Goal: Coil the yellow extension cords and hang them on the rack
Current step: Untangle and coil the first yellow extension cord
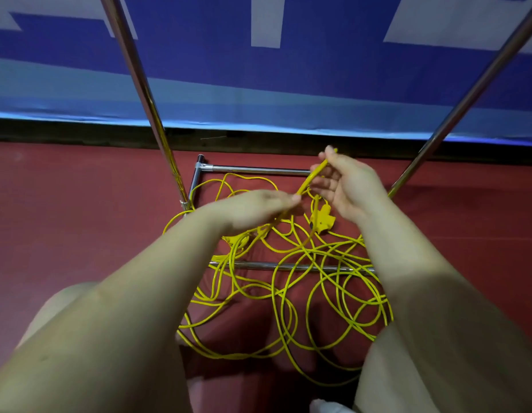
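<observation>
Task is barely starting. The yellow cords [288, 281] are lying in one loose tangle on the red floor [80, 219], draped over the low bars of the rack [258, 169]; no coil is formed and I am seeing nothing hanging. My right hand [345, 183] is gripping a short stretch of cord, and my left hand [258, 207], blurred, is pinching the same stretch lower down. A socket block [320, 217] is sitting just below. Two slanted poles [139, 84] are hemming me in; the banner [258, 70] is closing off the far side.

Dim, wide-angle warp, slight motion blur
</observation>
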Motion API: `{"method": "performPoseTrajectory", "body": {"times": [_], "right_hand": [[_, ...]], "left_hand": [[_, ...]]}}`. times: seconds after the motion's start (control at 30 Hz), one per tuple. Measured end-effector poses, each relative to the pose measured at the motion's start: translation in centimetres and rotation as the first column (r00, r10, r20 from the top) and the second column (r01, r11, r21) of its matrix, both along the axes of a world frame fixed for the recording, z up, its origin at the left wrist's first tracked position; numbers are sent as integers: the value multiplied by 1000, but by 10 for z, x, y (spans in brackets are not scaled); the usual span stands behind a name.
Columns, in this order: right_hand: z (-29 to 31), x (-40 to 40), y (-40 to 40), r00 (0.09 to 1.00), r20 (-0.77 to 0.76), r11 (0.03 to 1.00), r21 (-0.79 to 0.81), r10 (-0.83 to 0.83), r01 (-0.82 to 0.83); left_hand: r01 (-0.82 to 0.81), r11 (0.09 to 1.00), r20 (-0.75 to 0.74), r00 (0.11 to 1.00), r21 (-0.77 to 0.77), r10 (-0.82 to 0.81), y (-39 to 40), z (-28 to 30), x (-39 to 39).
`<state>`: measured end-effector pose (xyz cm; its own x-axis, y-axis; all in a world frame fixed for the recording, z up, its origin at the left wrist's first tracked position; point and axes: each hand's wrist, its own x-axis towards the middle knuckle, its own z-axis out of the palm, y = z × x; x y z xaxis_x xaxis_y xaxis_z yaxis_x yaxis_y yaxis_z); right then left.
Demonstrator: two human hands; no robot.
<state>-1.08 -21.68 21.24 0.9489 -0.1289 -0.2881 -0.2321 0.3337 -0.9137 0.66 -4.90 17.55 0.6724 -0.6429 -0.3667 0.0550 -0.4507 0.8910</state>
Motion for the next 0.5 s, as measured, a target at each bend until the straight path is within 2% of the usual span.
{"method": "performPoseTrajectory", "body": {"times": [0.13,0.23,0.3,0.37,0.43,0.5], "right_hand": [[7,6,-10,992,-14,978,169,-123,123],[9,11,-15,986,40,963,228,-159,146],[7,12,-15,997,65,997,72,-29,24],[-3,8,-10,982,-2,953,-238,190,-185],[-16,1,-3,907,-134,752,-517,400,-408],[-32,-4,5,822,-256,526,-664,509,-532]], "left_hand": [[-44,976,312,950,214,-26,1,-18,-1],[-126,969,427,904,211,24,0,-15,-3],[-207,973,373,915,106,154,-1,-9,-2],[-325,944,241,913,-56,328,-1,0,3],[-428,887,134,882,-172,451,-1,12,6],[-496,826,23,854,-267,520,-1,24,7]]}}
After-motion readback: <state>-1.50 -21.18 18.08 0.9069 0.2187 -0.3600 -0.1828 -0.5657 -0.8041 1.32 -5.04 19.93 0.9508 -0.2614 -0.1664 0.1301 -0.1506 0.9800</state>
